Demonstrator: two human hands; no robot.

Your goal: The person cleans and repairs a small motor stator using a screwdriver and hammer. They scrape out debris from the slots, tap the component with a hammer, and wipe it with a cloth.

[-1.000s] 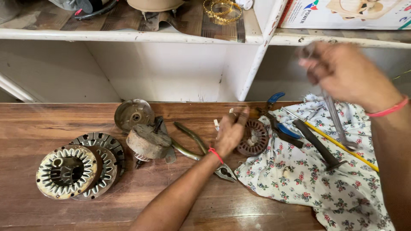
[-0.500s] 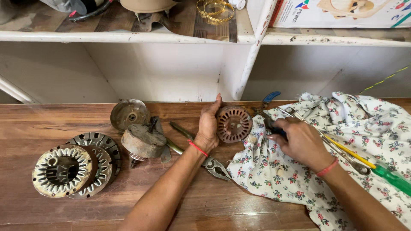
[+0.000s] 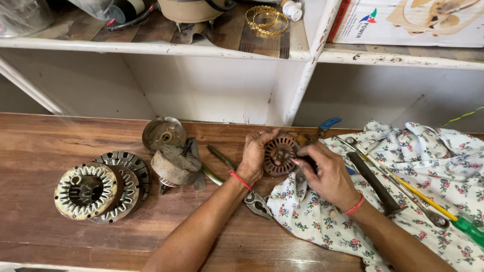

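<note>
My left hand grips a round, rusty brown slotted motor core by its left edge, holding it just above the wooden bench. Fingers of my right hand touch the core's right side, pinching there; whether they hold a small tool is hidden. Both wrists wear a red thread. The core hovers at the left edge of a floral cloth.
On the bench to the left lie a stator ring with windings, a second ring, a drum-shaped motor part and a round cover plate. Pliers lie under my left wrist. A hammer and green-handled screwdriver rest on the cloth.
My right hand came down from raised at the upper right and now meets the core. My left hand has lifted the core off the bench and closed its fingers round it.
</note>
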